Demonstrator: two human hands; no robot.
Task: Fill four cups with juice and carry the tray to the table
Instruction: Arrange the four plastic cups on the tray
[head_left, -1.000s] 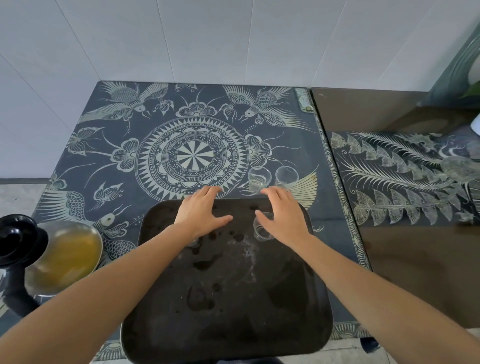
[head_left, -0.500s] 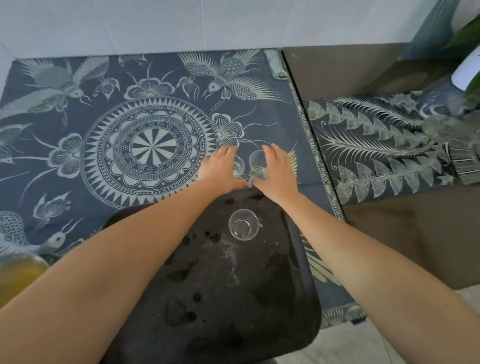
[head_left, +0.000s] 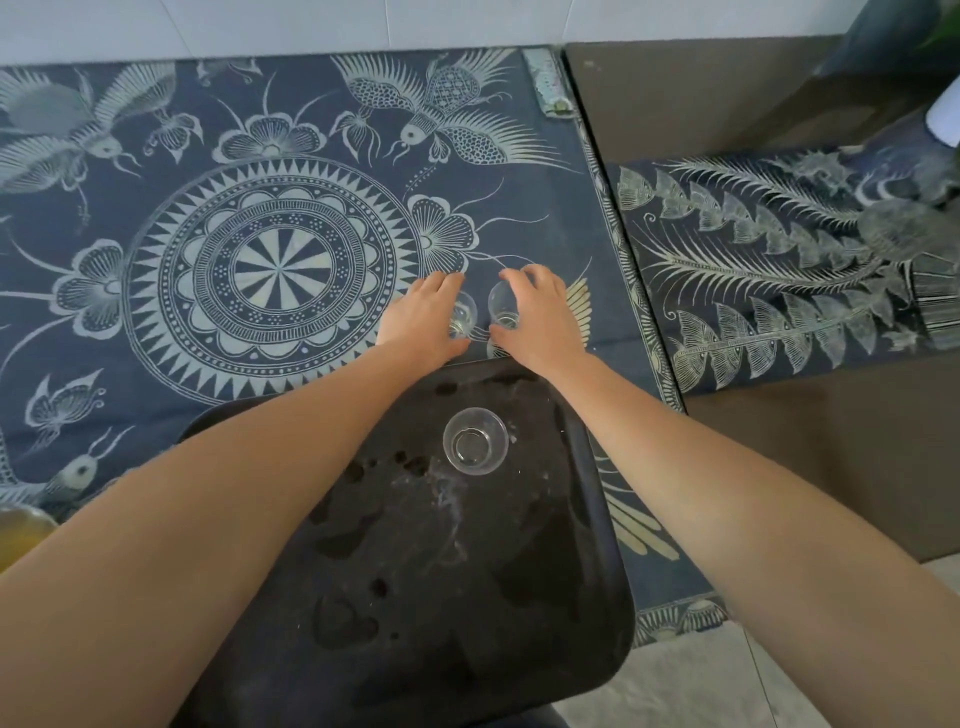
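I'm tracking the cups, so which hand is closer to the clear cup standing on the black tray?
Right. The right hand lies just beyond the cup on the tray, slightly right; the left hand is farther off, beyond and left.

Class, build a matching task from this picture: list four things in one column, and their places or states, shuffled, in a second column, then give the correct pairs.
Things:
1. tray
2. cup on tray
3. left hand
4. patterned cloth

Places or states:
A. closing on a clear cup beyond the tray
B. blue, covering the table
C. black, wet with droplets
D. standing upright and empty

Pairs: 1-C, 2-D, 3-A, 4-B
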